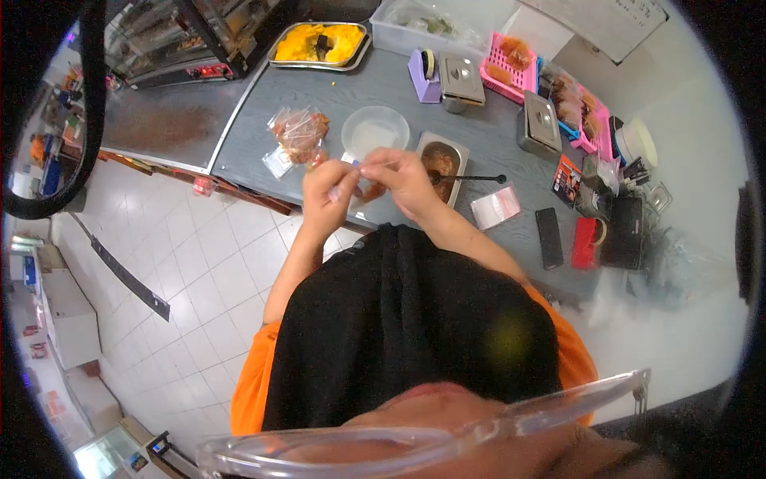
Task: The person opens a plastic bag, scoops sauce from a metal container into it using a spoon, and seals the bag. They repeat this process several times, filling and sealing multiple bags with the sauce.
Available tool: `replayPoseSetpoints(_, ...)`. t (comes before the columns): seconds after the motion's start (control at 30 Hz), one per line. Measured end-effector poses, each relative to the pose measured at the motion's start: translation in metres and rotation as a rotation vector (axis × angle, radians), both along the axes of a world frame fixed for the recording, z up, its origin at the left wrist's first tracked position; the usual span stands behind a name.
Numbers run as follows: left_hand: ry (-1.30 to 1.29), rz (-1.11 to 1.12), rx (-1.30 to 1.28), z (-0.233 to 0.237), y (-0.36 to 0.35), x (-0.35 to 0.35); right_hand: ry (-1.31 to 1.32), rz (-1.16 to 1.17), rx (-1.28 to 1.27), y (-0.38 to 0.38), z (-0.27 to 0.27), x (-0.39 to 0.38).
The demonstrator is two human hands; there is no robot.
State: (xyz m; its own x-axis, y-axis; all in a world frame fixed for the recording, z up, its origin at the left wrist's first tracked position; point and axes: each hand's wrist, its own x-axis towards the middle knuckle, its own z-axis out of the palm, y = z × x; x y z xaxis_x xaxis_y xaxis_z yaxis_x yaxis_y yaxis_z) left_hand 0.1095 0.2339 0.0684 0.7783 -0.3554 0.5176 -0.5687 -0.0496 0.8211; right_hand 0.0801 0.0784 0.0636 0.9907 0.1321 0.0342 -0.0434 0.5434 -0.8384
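Both hands meet over the near edge of the counter, fingertips pinched on a small clear plastic bag point(369, 191) with something reddish-brown in its lower part. My left hand point(325, 190) is closed on the bag's left side, and my right hand point(401, 180) grips it from the right. Just beyond them stands a round translucent plastic tub point(375, 129). To the right of my right hand, a metal pan point(437, 152) holds brown sauce with a black-handled spoon point(483, 178) in it. Several filled clear bags point(299, 134) lie in a pile to the left.
A pack of empty plastic bags point(495, 206) and a black phone point(549, 238) lie at right. Lidded metal containers point(462, 80), a purple tape dispenser point(424, 78) and pink baskets point(511, 68) stand farther back. A tray of yellow food point(319, 44) sits at the far left.
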Motion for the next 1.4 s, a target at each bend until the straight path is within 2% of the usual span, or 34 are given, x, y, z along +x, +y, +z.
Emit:
replayPoseSetpoints(0.1, 0.078, 0.036, -0.05, -0.005, 0.004, -0.002, -0.087, -0.109, -0.082, 0.005, -0.007, 0.003)
replayPoseSetpoints(0.17, 0.14, 0.03, -0.085, -0.019, 0.009, 0.001, 0.033, -0.096, -0.12, 0.001, -0.011, 0.002)
replayPoseSetpoints(0.57, 0.428, 0.083, -0.204, -0.048, 0.026, 0.014, 0.024, -0.274, -0.304, 0.008, -0.039, 0.011)
replayPoseSetpoints(0.7, 0.476, 0.153, -0.251, -0.065, 0.035, 0.032, 0.075, -0.24, -0.406, 0.003, -0.045, 0.011)
replayPoseSetpoints(0.77, 0.438, 0.292, -0.12, -0.087, 0.053, 0.065, -0.02, -0.202, -0.632, -0.009, -0.045, 0.007)
replayPoseSetpoints(0.8, 0.378, 0.376, 0.057, -0.099, 0.061, 0.084, -0.021, -0.206, -0.63, -0.013, -0.046, 0.004)
replayPoseSetpoints(0.83, 0.377, 0.376, 0.059, -0.114, 0.068, 0.101, -0.005, -0.204, -0.617, -0.018, -0.047, 0.0)
replayPoseSetpoints(0.9, 0.192, 0.74, 0.354, -0.135, 0.075, 0.124, 0.004, -0.205, -0.601, -0.021, -0.046, -0.007)
replayPoseSetpoints(0.93, 0.21, 0.662, 0.343, -0.119, 0.071, 0.117, -0.029, -0.244, -0.638, -0.022, -0.043, -0.012)
replayPoseSetpoints(1.0, 0.455, 0.29, -0.037, -0.089, 0.045, 0.093, -0.063, -0.297, -0.675, -0.025, -0.035, -0.021)
replayPoseSetpoints(1.07, 0.773, -0.224, -0.031, -0.051, 0.022, 0.058, -0.43, -0.391, -0.995, -0.029, -0.025, -0.03)
replayPoseSetpoints(1.1, 0.872, -0.395, -0.042, -0.04, 0.009, 0.038, -0.425, -0.401, -0.996, -0.03, -0.016, -0.034)
replayPoseSetpoints(1.17, 1.014, -0.705, -0.061, -0.014, -0.011, 0.006, -0.579, -0.393, -1.077, -0.027, 0.001, -0.039)
replayPoseSetpoints(1.23, 1.019, -0.697, -0.043, -0.011, -0.023, -0.007, -0.646, -0.444, -1.08, -0.03, -0.003, -0.042)
replayPoseSetpoints(1.33, 1.06, -0.846, -0.001, -0.006, -0.034, -0.01, -0.584, -0.338, -1.11, -0.041, -0.006, -0.056)
replayPoseSetpoints(1.4, 1.012, -0.828, -0.008, -0.005, -0.041, -0.015, -0.616, -0.42, -1.099, -0.044, -0.008, -0.061)
